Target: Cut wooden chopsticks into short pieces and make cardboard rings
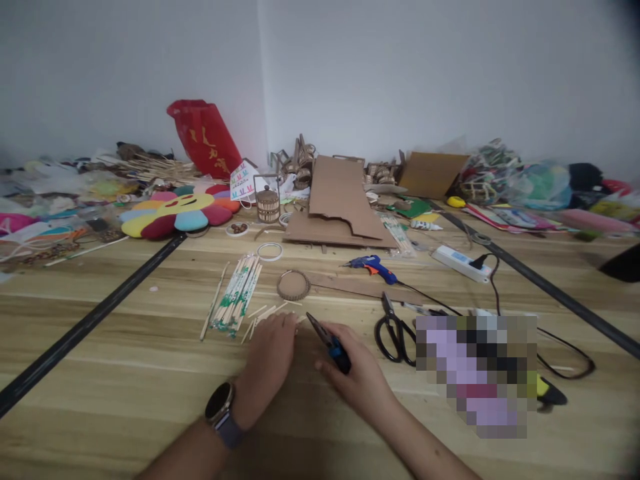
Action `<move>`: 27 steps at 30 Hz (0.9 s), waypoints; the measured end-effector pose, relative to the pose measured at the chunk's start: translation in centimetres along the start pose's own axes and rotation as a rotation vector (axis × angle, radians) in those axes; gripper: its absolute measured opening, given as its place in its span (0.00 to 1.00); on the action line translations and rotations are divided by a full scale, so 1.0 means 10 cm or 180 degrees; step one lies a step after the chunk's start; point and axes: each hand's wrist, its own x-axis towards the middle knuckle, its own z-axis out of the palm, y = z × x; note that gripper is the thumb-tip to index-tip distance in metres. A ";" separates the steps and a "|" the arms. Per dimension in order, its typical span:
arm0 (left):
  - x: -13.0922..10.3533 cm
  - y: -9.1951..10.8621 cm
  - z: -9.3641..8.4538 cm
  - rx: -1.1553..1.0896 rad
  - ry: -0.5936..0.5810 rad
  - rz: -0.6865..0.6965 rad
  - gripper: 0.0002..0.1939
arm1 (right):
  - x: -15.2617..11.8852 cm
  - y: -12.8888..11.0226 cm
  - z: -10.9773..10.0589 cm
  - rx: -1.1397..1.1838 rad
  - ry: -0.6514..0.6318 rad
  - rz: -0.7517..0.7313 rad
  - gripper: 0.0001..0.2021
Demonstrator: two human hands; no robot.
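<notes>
My right hand (357, 367) is closed around blue-and-black handled pliers (330, 341), their pointed jaws aimed up and left. My left hand (270, 350), with a watch on the wrist, rests low over the table with its fingers bent together. A pale bit shows by its fingertips, too small to make out. Just beyond that hand lie several short cut wooden sticks (259, 319). Paper-wrapped chopsticks (237, 293) form a bundle at the left, with a loose chopstick (214, 303) beside it. A round cardboard piece with a ridged rim (293, 285) lies ahead of my hands.
Right of my hands are black-handled scissors (395, 333), a blue glue gun (373, 268) and a white power strip (463, 263). Cardboard sheets (337, 193), a small lidded stick basket (267, 203) and a flower cushion (183, 210) sit farther back. A blurred-out patch covers items at right.
</notes>
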 end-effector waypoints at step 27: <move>0.68 -0.99 -0.42 -0.0426 0.0706 -0.0909 0.21 | -0.01 0.14 -0.05 -0.0322 -0.0042 0.0050 0.18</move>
